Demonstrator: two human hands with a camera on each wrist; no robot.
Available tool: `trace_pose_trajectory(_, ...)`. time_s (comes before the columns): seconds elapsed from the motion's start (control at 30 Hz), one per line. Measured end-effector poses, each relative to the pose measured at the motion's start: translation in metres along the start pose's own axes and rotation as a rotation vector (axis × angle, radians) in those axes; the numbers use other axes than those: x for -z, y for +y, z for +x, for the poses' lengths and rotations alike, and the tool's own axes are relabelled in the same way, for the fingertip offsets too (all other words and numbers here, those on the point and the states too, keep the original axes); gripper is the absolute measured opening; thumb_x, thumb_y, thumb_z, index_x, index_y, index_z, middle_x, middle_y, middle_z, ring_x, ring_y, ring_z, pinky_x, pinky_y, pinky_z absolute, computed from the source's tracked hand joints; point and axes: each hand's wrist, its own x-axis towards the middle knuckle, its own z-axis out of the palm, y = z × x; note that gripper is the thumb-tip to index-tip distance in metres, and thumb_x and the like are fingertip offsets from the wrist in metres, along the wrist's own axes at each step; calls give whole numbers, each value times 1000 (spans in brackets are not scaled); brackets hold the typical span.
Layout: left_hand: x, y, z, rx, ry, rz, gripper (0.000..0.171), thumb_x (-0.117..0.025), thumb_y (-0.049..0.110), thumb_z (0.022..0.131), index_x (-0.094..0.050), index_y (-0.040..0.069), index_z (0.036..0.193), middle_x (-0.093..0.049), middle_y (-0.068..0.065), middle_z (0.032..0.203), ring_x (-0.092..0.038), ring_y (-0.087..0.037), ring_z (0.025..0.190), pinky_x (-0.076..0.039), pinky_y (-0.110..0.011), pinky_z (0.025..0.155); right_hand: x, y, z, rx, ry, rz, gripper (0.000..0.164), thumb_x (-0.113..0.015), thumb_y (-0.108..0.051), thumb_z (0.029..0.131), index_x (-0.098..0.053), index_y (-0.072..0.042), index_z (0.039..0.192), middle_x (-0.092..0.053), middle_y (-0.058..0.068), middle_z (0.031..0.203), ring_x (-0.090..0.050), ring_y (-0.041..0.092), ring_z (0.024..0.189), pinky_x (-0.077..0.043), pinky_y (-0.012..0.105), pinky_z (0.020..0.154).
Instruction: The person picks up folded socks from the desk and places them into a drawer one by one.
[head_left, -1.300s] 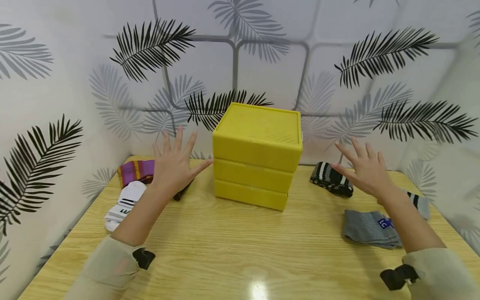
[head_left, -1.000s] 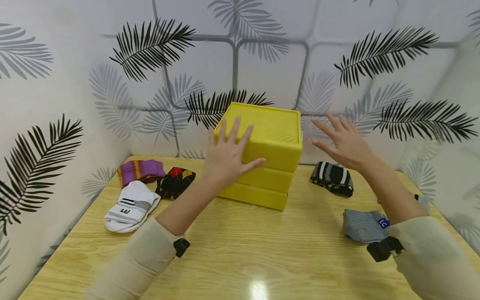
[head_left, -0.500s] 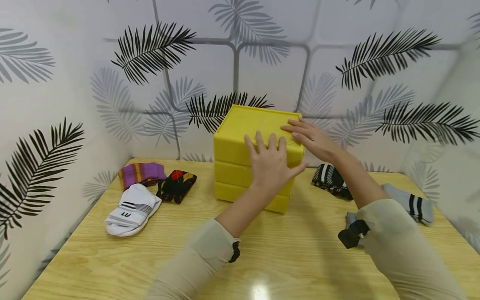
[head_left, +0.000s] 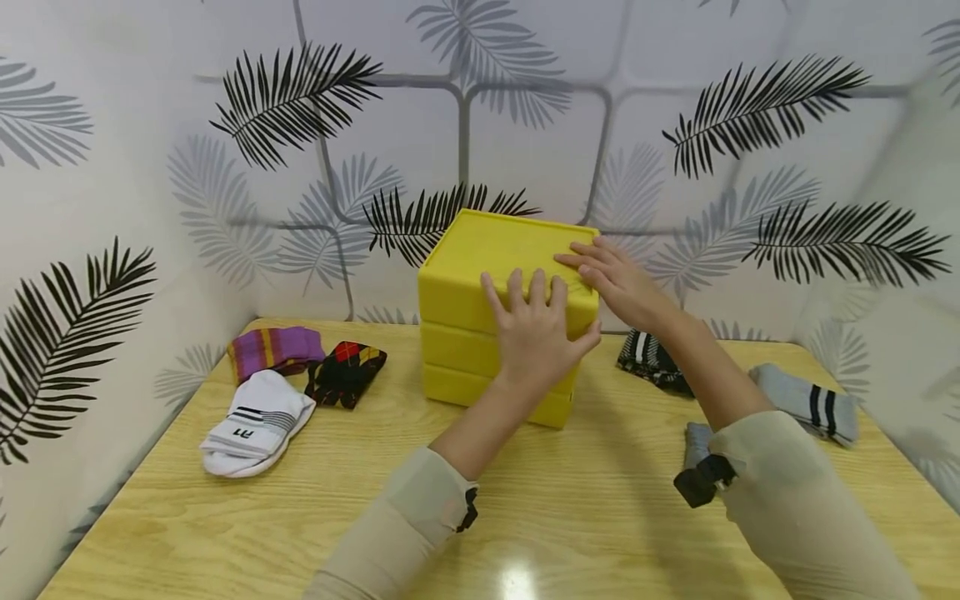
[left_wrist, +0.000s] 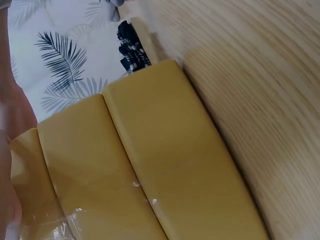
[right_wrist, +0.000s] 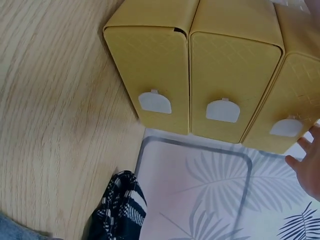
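A yellow three-drawer box (head_left: 459,342) stands at the middle back of the table. My left hand (head_left: 531,337) lies against its near side, fingers spread and reaching the top edge, thumb out to the right. Over the right end of the top, my right hand (head_left: 622,287) rests with its fingers extended. In the right wrist view, the drawer fronts carry white pull tabs (right_wrist: 222,111), and the fingers of my right hand (right_wrist: 310,167) appear beside the one at the right. The left wrist view shows the box's plain side (left_wrist: 165,130), with bits of clear tape on it.
On the left lie purple striped socks (head_left: 273,350), white socks (head_left: 257,427) and black argyle socks (head_left: 347,373). To the right are black-and-white socks (head_left: 651,362), grey striped socks (head_left: 806,402) and partly hidden grey socks (head_left: 696,440). A leaf-patterned wall (head_left: 525,150) rises behind.
Both hands have come in from the sides to the box, the left moving right across its front, the right moving left onto its top. Over the last half second they barely move.
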Motion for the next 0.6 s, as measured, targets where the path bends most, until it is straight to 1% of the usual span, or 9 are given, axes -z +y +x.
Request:
trace_pose_trajectory(0.1, -2, -10, -4, -52, 79, -61, 65, -43, 66, 79, -63, 14, 112, -56, -8, 118, -42, -32, 115, -11, -63, 100, -2, -7, -4, -26, 7, -31, 54, -22, -45, 100, -42, -15, 140, -29, 13, 146, -5, 34, 136, -3, 57, 104)
trace_pose_trajectory(0.17, -2, -18, -7, -83, 107, -97, 64, -45, 65, 78, -64, 13, 111, -57, -8, 116, -43, -31, 114, -11, -63, 100, -3, -11, -8, -30, 8, -62, 54, -22, -45, 100, -42, -16, 140, -30, 12, 145, -6, 33, 136, -4, 56, 104)
trace_pose_trajectory(0.3, -1, -34, -13, -129, 151, -188, 61, -50, 61, 77, -63, 11, 109, -57, -8, 114, -44, -30, 112, -9, -63, 100, -5, -22, -14, -4, 15, -150, 51, -24, -44, 100, -41, -18, 141, -32, 10, 145, -11, 32, 136, -8, 55, 105)
trace_pose_trajectory(0.5, -2, -58, -18, -208, 219, -374, 57, -55, 54, 75, -62, 7, 106, -57, -10, 111, -45, -31, 110, -8, -62, 100, -10, -33, -22, 25, 37, -258, 48, -29, -42, 100, -40, -20, 141, -34, 7, 144, -18, 32, 134, -12, 56, 103)
trace_pose_trajectory(0.6, -5, -70, -19, -253, 258, -469, 55, -54, 52, 75, -63, 6, 104, -58, -11, 110, -46, -31, 109, -8, -63, 100, -11, -39, -26, 54, 53, -313, 47, -32, -42, 99, -40, -21, 141, -35, 6, 143, -22, 31, 132, -14, 55, 103)
